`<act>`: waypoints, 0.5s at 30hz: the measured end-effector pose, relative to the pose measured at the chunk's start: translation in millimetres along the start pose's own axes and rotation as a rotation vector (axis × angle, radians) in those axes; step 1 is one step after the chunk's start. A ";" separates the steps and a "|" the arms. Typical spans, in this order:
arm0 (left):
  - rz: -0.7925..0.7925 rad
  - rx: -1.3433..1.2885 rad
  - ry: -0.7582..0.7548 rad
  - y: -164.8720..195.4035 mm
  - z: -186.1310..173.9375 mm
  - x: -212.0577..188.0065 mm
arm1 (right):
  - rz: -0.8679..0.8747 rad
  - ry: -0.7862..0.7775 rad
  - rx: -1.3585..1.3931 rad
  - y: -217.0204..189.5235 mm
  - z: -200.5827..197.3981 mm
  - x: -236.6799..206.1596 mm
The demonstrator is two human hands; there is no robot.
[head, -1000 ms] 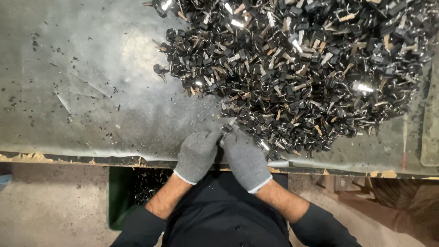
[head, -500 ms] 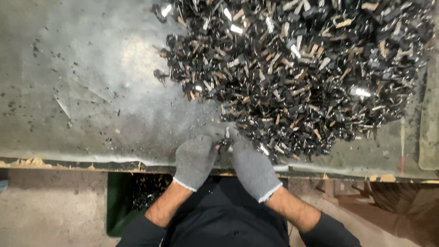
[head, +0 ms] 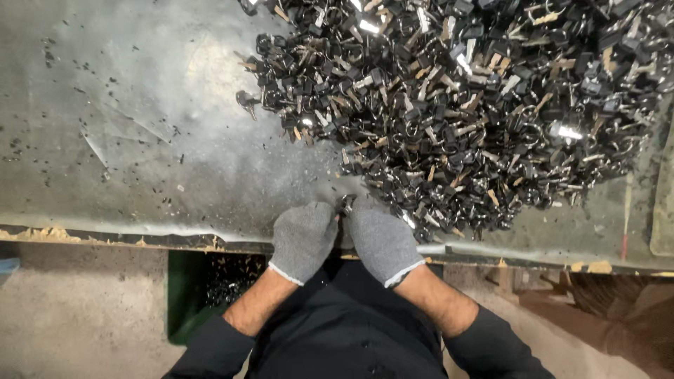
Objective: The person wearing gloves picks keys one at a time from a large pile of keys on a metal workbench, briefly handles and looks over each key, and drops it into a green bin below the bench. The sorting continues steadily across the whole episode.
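Observation:
A large heap of small black and metal keys on rings (head: pixel 463 105) covers the right half of a worn grey table (head: pixel 140 140). My left hand (head: pixel 303 238) and my right hand (head: pixel 380 238), both in grey knit gloves, meet at the table's near edge. Between the fingertips of both hands is one small key piece (head: pixel 345 205), pinched right at the lower fringe of the heap. The glove fingers hide most of that piece.
A green bin (head: pixel 210 288) with dark small parts stands under the table's near edge, left of my body. Small dark chips speckle the table's left half. A red-tipped stick (head: pixel 625 224) lies at the right. Concrete floor (head: pixel 77 309) shows below.
Both hands stay together at the table edge on the small piece. The view has tilted slightly, so the heap sits higher in the frame.

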State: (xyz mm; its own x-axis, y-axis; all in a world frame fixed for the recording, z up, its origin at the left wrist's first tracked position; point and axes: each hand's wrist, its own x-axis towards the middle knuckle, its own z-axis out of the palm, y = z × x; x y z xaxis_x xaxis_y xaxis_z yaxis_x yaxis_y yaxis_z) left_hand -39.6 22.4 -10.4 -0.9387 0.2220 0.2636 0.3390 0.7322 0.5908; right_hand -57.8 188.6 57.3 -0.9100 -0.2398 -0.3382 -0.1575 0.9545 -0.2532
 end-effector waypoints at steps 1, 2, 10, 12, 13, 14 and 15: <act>0.003 0.043 -0.029 -2.0 0.9 -0.6 | -0.055 0.041 0.016 0.7 -0.7 0.7; -0.001 0.037 -0.024 -3.9 2.6 -1.7 | -0.141 0.026 -0.010 1.0 -1.1 1.3; 0.026 -0.008 -0.080 0.7 -28.8 14.5 | 0.004 0.060 0.029 2.8 12.4 -7.6; -0.142 0.069 -0.523 1.2 -72.6 26.6 | -0.186 0.132 -0.075 10.5 13.7 -13.2; -0.136 0.194 -0.689 0.4 -97.9 30.6 | -0.273 0.156 -0.125 12.9 14.5 -16.2; -0.134 0.317 -0.852 2.4 -117.1 35.6 | -0.193 0.081 -0.097 14.9 14.8 -17.8; -0.020 0.170 -0.673 7.5 -126.3 41.0 | -0.116 0.006 -0.071 15.2 15.4 -18.2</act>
State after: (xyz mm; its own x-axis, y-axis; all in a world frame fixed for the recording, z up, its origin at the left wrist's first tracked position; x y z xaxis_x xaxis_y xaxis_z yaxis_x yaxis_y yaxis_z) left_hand -67.8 -44.3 101.1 -0.7974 0.5181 -0.3093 0.3582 0.8189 0.4485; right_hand -37.7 204.8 45.7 -0.8865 -0.3487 -0.3043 -0.2885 0.9305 -0.2258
